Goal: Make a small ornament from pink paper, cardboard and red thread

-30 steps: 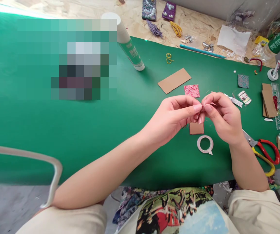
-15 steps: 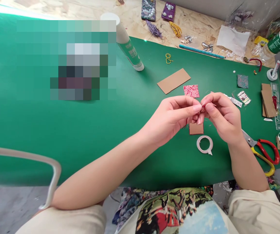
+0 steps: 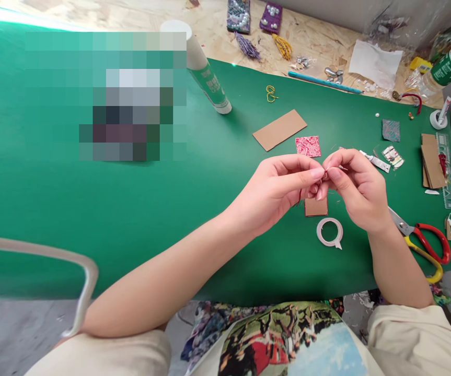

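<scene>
My left hand [image 3: 278, 188] and my right hand [image 3: 358, 188] meet fingertip to fingertip above the mat, both pinched closed. A thin red cord [image 3: 299, 197] is held between them. One dark red end hangs below my left fingers; most of the rest is hidden by the fingertips. Under the hands lies a brown cardboard square [image 3: 316, 207] with a red edge. Just beyond them is a pink-and-white patterned square [image 3: 308, 147]. A roll of white tape [image 3: 319, 232] rests flat nearer to me.
Red-and-yellow-handled scissors [image 3: 432, 243] lie right of my right forearm. Cardboard strips [image 3: 431, 162] and a clear ruler [image 3: 450, 183] sit at the right edge. A longer cardboard piece [image 3: 280, 130], a yellow cord [image 3: 271, 94], a white-and-green tube [image 3: 211, 86] and a blue pencil [image 3: 325, 82] lie farther back.
My right fingertips have shifted slightly to the left at the pinch, and less red shows between the hands. Objects on the mat stay where they were.
</scene>
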